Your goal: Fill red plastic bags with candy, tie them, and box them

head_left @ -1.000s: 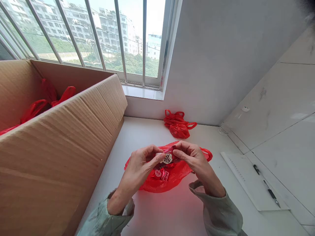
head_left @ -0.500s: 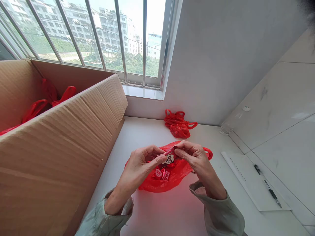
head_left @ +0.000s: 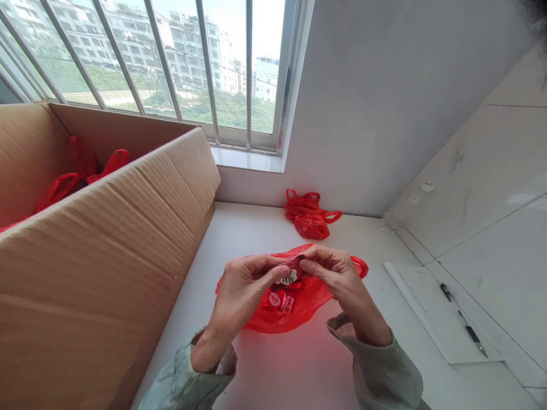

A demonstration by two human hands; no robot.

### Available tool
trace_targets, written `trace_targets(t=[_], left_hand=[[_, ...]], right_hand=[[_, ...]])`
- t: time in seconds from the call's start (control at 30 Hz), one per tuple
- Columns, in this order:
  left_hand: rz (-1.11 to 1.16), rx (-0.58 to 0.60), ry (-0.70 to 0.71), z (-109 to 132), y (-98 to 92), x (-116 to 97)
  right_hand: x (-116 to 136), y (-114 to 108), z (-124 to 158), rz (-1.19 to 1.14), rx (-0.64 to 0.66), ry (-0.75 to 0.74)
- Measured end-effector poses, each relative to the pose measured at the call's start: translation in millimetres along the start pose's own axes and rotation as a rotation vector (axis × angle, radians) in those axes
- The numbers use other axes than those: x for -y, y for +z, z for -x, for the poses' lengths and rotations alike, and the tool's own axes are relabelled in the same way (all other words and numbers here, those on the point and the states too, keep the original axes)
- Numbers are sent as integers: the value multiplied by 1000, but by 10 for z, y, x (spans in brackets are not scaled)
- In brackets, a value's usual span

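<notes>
Between my two hands is a small dark red snack packet point(head_left: 289, 277) with white printed characters. My left hand point(head_left: 244, 285) pinches its left end between thumb and fingers. At the other end, the thumb and fingertips of my right hand point(head_left: 331, 272) close on the packet's upper corner. Below lies an opened red plastic bag point(head_left: 280, 323), spread on the white table. Red-wrapped candies point(head_left: 282, 301) show inside the bag, partly shaded by my hands. The bag's handle point(head_left: 361, 265) sticks out to the right.
A large cardboard box point(head_left: 141, 228) with red bags point(head_left: 109, 165) inside stands at left. Behind my hands lie knotted red bags point(head_left: 311, 216). At right are paper point(head_left: 431, 313), a pen point(head_left: 472, 335), its cap point(head_left: 445, 292) and a clear glass point(head_left: 388, 224).
The packet has tilted and shifted slightly left between my fingers. My left wrist has turned a little. Both hands keep their hold, and the bag stays in place.
</notes>
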State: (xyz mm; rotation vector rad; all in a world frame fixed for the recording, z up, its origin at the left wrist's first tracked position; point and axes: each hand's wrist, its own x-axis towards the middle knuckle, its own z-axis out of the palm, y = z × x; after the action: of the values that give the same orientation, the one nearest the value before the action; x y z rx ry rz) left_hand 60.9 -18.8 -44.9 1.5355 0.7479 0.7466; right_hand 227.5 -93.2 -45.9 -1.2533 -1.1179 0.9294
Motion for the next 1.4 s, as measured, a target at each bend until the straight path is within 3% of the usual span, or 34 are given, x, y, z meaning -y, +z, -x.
trace_targets(t=[0.17,0.43,0.63,0.9,1.0,1.27,1.4], left_hand=[[-28,106,-22,-24,-20,31],[-13,12,-23,-11,54,-6],[-1,12,-11,-10,32,-17],[-163,77,67,16,-9,-17],[-194,73,110,11,5,-18],[-144,29,45,17,9,-40],[-58,106,10,20,-18,-4]], right_hand=[[-47,-32,-9,30,22,17],[-49,-12,-7,28,36,-12],[-24,17,-12,-22,31,6],[-28,-24,-4,141,40,-77],[-4,15,9,98,1,-88],[-66,161,-11,-178,-75,-42],[-83,133,-32,-173,-59,-16]])
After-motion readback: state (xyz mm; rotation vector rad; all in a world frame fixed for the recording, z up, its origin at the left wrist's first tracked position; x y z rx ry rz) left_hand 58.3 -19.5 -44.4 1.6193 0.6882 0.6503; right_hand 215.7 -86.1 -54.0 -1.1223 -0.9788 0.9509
